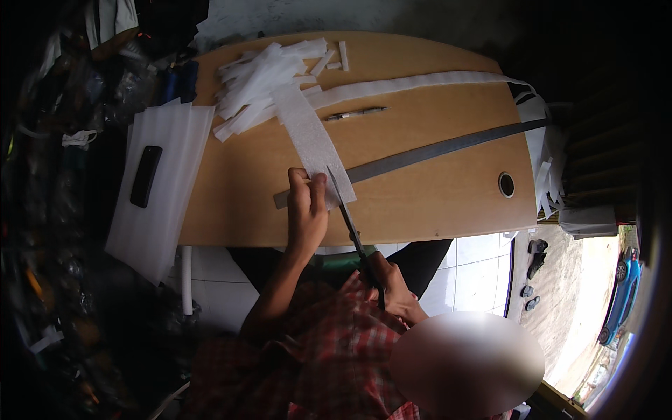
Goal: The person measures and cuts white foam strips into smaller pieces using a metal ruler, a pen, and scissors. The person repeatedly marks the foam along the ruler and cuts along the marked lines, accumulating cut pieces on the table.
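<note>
Scissor handles partly hidden by right grip.

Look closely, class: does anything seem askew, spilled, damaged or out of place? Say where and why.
The black smartphone looks oddly placed: it lies on white foam sheets sticking out left of the table, their support unseen. On its far left, foam strips lie jumbled, not stacked. No spill or damage shows.

Daylight glared right of the table, whose edges bowed; left of it, deep shadow swallowed detail.
</note>
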